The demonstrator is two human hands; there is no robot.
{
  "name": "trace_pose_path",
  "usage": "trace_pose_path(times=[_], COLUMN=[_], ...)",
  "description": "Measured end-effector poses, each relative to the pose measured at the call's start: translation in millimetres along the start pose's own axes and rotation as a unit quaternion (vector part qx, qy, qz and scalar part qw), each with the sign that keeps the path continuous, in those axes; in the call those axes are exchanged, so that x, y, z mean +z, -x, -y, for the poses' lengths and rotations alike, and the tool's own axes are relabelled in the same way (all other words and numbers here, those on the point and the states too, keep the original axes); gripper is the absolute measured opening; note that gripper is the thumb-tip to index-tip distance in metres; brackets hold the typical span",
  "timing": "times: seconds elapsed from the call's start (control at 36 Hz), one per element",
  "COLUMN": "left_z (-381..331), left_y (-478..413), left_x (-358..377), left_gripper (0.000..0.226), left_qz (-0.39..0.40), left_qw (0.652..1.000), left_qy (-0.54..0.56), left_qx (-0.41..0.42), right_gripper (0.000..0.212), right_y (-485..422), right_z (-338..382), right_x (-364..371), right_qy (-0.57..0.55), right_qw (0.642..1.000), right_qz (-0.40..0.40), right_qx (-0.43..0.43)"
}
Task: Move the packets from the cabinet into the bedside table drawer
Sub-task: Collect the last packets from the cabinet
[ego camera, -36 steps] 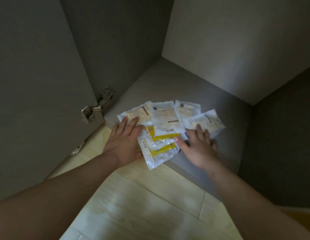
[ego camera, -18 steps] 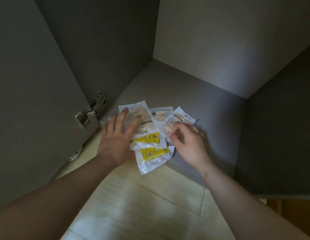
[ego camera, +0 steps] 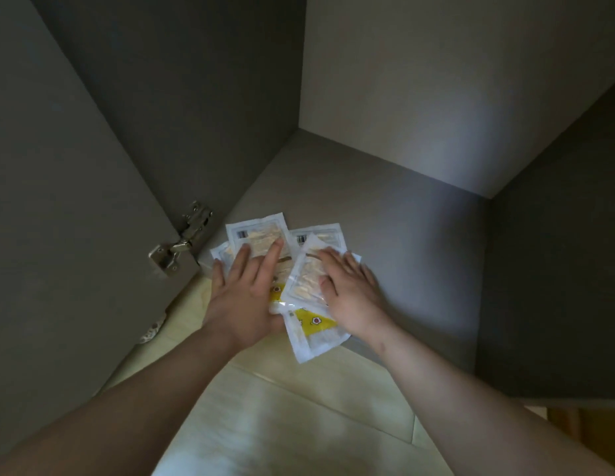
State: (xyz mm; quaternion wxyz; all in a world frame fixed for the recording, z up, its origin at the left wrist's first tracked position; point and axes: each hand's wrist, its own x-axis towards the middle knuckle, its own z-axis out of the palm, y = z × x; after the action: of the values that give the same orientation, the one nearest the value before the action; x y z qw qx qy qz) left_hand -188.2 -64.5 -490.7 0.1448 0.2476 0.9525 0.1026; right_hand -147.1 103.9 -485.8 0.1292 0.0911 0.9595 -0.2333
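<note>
Several white packets (ego camera: pixel 261 235), some with yellow labels (ego camera: pixel 316 321), lie in an overlapping pile at the front edge of the grey cabinet floor (ego camera: pixel 385 214). My left hand (ego camera: pixel 246 297) lies flat on the pile's left side, fingers spread over the top packets. My right hand (ego camera: pixel 350 290) presses on the pile's right side, its fingers over one tilted packet (ego camera: pixel 304 276). The lowest yellow packet sticks out past the cabinet edge. The bedside table drawer is out of view.
The cabinet door (ego camera: pixel 58 201) stands open on the left, with a metal hinge (ego camera: pixel 182 242) close to the pile. The cabinet's back wall (ego camera: pixel 436 80) and dark right wall (ego camera: pixel 556 252) enclose the floor. Light wooden flooring (ego camera: pixel 282 407) lies below the cabinet.
Both hands have pushed the spread packets together into a tighter pile. The right hand moved left with one packet over the others; the left hand slid further onto the stack.
</note>
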Motion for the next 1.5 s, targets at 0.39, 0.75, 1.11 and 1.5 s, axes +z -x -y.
trace_pose_path(times=[0.39, 0.75, 1.11, 1.5], left_z=[14, -13, -1, 20], left_y=[8, -3, 2, 19], left_x=[-2, -2, -2, 2], left_gripper=[0.074, 0.065, 0.039, 0.02], left_qz=[0.031, -0.178, -0.005, 0.02], left_qw=[0.938, 0.641, 0.577, 0.647], left_qy=[0.345, 0.619, 0.732, 0.699], left_qx=[0.03, -0.419, -0.361, -0.305], right_gripper=[0.083, 0.061, 0.048, 0.045], right_y=[7, 6, 4, 5], right_z=[4, 36, 47, 30], right_x=[2, 1, 13, 6], right_qy=[-0.063, -0.114, -0.376, -0.253], right_qw=[0.979, 0.987, 0.92, 0.934], right_qz=[-0.04, -0.037, -0.031, -0.153], right_qx=[0.19, 0.11, 0.108, 0.2])
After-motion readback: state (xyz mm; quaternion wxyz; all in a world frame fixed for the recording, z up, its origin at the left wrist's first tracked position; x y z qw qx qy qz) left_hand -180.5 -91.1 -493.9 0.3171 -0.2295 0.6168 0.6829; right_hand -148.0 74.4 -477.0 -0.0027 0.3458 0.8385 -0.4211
